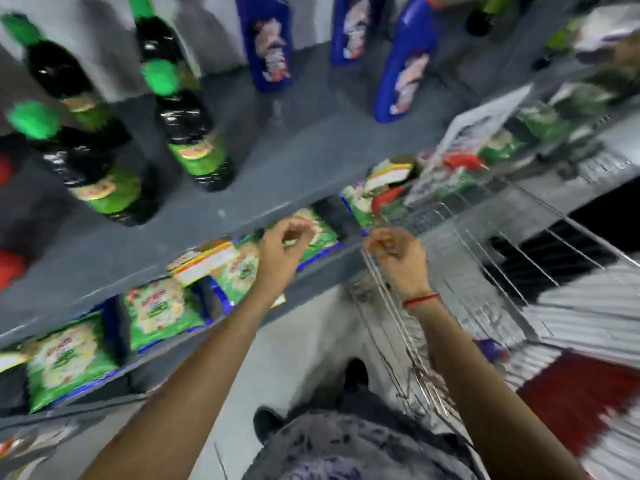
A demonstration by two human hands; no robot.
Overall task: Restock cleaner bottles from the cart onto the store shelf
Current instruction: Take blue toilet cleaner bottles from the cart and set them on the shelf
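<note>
The view is blurred. Both bare arms reach forward over the pale floor (pixel 304 348). The left hand (pixel 282 245) hangs in front of the edge of the grey shelf (pixel 284 161) with its fingers loosely curled and nothing in it. The right hand (pixel 398 258) is also half-closed and empty, just at the near wire rim of the cart (pixel 485 223); whether it touches the wire cannot be told. A red thread (pixel 420 300) circles that wrist.

On the shelf stand dark bottles with green caps (pixel 188 112) to the left and blue bottles (pixel 405 67) further right, upright and spaced apart. Below, on a lower shelf, green packets (pixel 159 311) lie in a row. The cart sits to the right, against the shelf, with green and red packs (pixel 384 195) piled at its far end; no bottle in it can be made out clearly. A patterned shirt (pixel 346 448) and dark shoes (pixel 356 372) show at the bottom.
</note>
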